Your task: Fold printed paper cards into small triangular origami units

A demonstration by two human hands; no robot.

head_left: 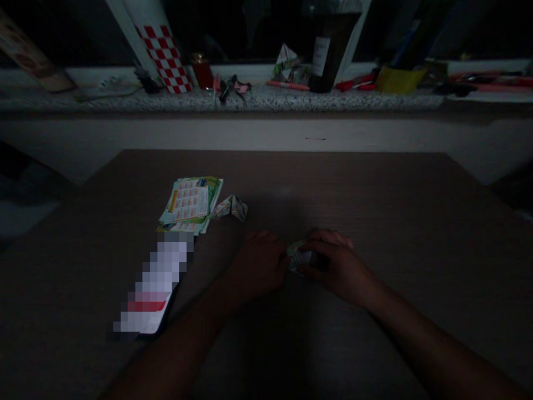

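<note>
Between my two hands, low over the dim table, is a small folded piece of printed paper [298, 258], green and white. My left hand [262, 262] is closed at its left edge, with the fingertips partly hidden in shadow. From the other side, the thumb and fingers of my right hand [339, 266] pinch the paper's right edge. Another folded paper piece [231, 208], with bent points, lies beyond my left hand. It touches or nearly touches a stack of printed paper sheets [189, 203].
A phone [156, 289] with a lit, blurred screen lies left of my left forearm. Along the back, a stone windowsill [258, 103] carries a red-and-white checkered container [164, 58], a dark bottle [322, 61], a yellow holder [400, 79] and several small items.
</note>
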